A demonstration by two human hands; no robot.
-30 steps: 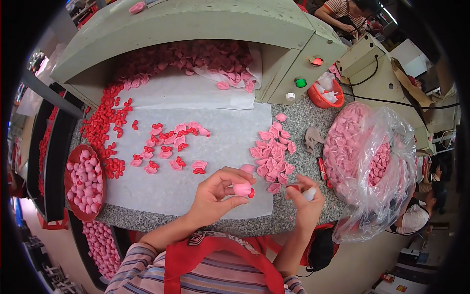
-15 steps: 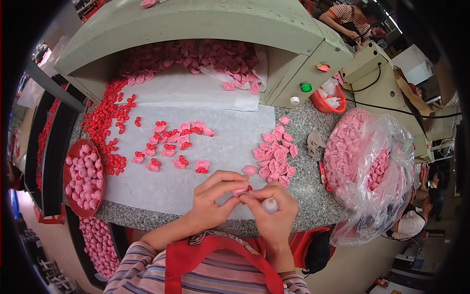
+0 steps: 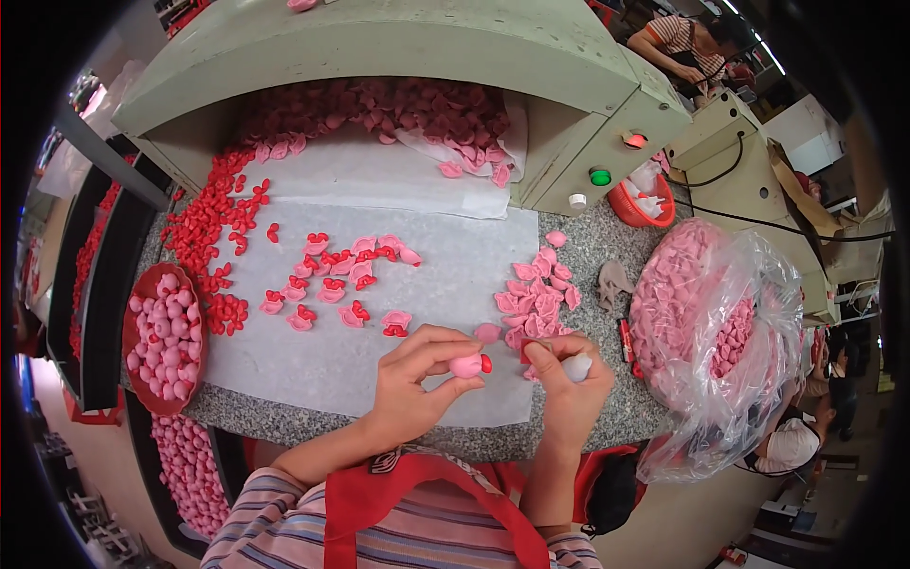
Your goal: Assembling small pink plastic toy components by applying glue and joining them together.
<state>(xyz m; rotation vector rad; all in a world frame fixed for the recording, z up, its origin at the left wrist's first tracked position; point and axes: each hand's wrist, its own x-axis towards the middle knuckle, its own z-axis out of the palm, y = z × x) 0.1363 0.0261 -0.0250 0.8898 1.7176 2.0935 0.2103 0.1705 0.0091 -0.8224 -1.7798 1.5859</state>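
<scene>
My left hand pinches a small pink rounded toy part with a red tip between thumb and fingertips, just above the paper sheet. To its right, my right hand is closed round a small white bottle, its rounded end showing past the fingers. A small red flat piece also shows at that thumb and fingertip; its kind is unclear. Right behind the hands lies a heap of pink shell-shaped pieces, with a smooth pink piece near its front. Pink pieces with red bows lie spread out farther left.
A red tray of pink balls stands left, beside a pile of red bow pieces. The pale green machine rises behind. A plastic bag, grey cloth and red basket are on the right.
My hands have moved apart, the right one going right with the bottle. The pink part stays in my left hand, its red tip now in plain view.
</scene>
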